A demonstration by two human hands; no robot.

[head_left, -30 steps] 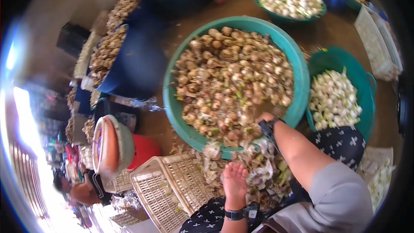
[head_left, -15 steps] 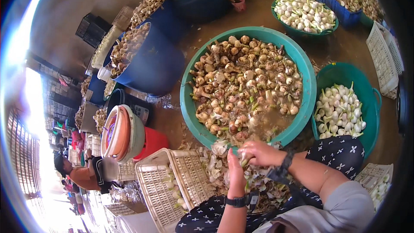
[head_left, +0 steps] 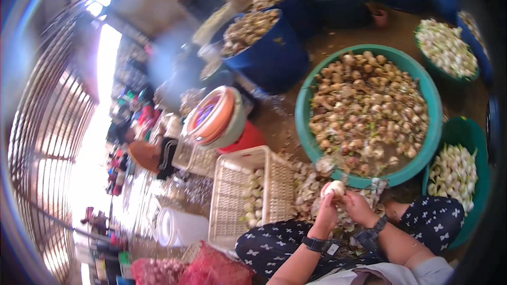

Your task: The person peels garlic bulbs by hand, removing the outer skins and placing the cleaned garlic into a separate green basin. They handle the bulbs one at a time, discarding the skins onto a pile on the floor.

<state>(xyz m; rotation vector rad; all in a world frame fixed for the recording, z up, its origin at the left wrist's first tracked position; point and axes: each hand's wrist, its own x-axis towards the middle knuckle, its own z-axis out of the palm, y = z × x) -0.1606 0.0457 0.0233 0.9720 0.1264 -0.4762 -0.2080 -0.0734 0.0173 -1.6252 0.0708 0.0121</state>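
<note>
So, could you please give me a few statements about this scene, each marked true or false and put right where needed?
1. The left grip and right grip meet at one pale bulb. True.
2. A smaller green basin of white bulbs stands to the right of the large green tub. True.
3. The large green tub holds only clean white bulbs. False: it holds mostly brownish bulbs.
4. The white crate has nothing in it. False: bulbs lie inside the white crate.
5. The bucket next to the stacked basins is blue. False: a red bucket is next to the stacked basins.
</note>
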